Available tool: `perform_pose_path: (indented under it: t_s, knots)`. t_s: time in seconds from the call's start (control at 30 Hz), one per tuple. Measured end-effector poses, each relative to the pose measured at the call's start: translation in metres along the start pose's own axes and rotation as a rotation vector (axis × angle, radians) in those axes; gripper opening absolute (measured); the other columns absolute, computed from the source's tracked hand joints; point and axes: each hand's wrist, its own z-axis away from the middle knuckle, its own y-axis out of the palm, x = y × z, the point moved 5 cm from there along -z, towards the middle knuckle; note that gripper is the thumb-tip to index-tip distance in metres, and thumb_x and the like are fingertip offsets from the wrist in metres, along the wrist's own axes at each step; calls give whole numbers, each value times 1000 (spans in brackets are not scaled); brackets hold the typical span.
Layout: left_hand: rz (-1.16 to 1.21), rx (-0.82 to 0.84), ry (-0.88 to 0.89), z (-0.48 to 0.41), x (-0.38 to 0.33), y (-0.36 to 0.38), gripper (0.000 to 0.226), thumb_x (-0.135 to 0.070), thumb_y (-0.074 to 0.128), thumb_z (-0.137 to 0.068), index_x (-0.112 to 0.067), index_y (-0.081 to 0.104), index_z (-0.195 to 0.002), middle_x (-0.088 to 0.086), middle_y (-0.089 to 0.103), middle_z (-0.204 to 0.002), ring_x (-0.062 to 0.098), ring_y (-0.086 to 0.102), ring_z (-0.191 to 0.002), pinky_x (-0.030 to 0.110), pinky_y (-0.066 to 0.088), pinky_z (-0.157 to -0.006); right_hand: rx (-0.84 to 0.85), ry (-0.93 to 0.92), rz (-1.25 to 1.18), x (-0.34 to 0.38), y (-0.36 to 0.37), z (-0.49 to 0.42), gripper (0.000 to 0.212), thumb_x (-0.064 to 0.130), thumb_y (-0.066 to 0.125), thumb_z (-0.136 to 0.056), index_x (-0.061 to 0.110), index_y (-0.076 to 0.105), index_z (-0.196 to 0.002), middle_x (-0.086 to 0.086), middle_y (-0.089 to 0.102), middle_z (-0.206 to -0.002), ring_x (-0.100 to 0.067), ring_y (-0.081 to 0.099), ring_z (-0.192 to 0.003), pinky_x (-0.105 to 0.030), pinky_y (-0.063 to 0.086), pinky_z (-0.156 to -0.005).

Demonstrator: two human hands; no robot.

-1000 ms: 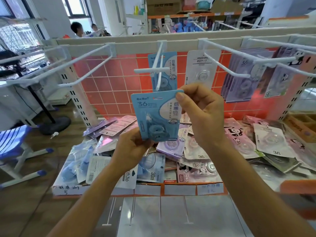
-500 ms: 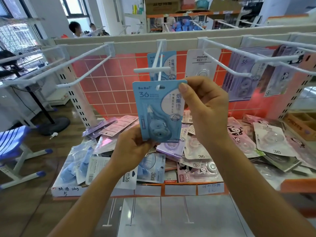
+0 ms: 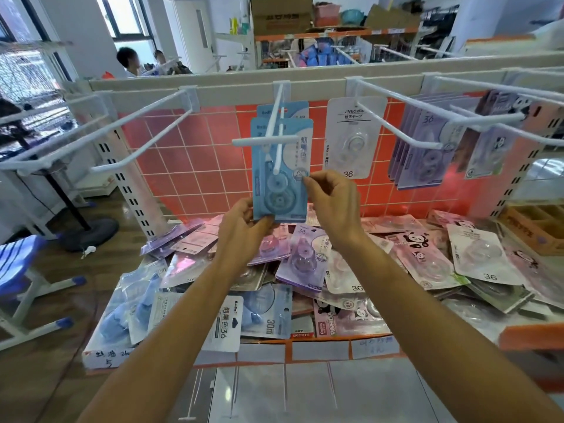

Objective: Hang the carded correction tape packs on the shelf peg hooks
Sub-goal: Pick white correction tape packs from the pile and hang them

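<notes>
Blue correction tape pack (image 3: pixel 287 190) on the middle peg hook (image 3: pixel 265 142), wire poking out in front of the card; closest, a messy pile of packs (image 3: pixel 305 261) flat on the shelf (image 3: pixel 320 349), blue, pink and purple; above the pile, left hand (image 3: pixel 244 230) pinching the bottom corner of the blue pack; right hand (image 3: pixel 332 206) pinching its right edge with thumb and fingertip; just behind, a second blue pack (image 3: pixel 294 109) on the same hook; beside that, a white pack (image 3: pixel 354 138) and purple packs (image 3: pixel 427 154) on other hooks (image 3: pixel 396 127); furthest back, orange grid wall (image 3: pixel 189 166).

Wood floor (image 3: pixel 61 377), white walls (image 3: pixel 82 25), bright windows (image 3: pixel 131 13), blue-striped stool (image 3: pixel 15 264) at left.
</notes>
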Motion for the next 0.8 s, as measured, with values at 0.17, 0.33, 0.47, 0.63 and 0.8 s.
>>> perform_pose_path:
  t_s: [0.17,0.33,0.47,0.63,0.8]
  knots:
    - [-152,-44,21,-34,1,10,11,-8,62,-84,-18,61,-88,3,71,-82,19,70,-74,42,60,-73,-36,24,156,-3,10,-36,17,23,60,-91,10,71,-91,-3,69,-87,-18,62,-82,-37,50,-80]
    - [-187,-10,-31,-54,3,17,8,-9,60,-88,-17,62,-89,1,70,-79,19,69,-73,37,59,-72,-66,46,210,-7,13,-55,21,25,60,-92,8,71,-98,-5,71,-97,-20,63,-91,-34,48,-84]
    - [-342,13,-19,-52,5,17,10,-14,59,-87,-13,63,-97,-2,68,-80,16,63,-68,24,51,-58,-34,49,225,-15,16,-56,24,26,59,-92,6,71,-96,-10,71,-95,-24,64,-90,-39,49,-84]
    - [-767,74,20,-28,23,17,37,-19,58,-91,-3,53,-124,8,70,-107,29,64,-98,30,43,-78,119,135,307,-45,22,-38,22,17,57,-91,5,68,-105,-11,70,-102,-27,65,-94,-37,49,-86]
    - [-979,306,106,3,38,27,26,-30,55,-93,-8,60,-107,10,65,-101,29,61,-97,30,39,-72,198,251,318,-78,22,-8,20,7,56,-89,7,69,-104,-9,69,-105,-24,63,-100,-29,47,-83]
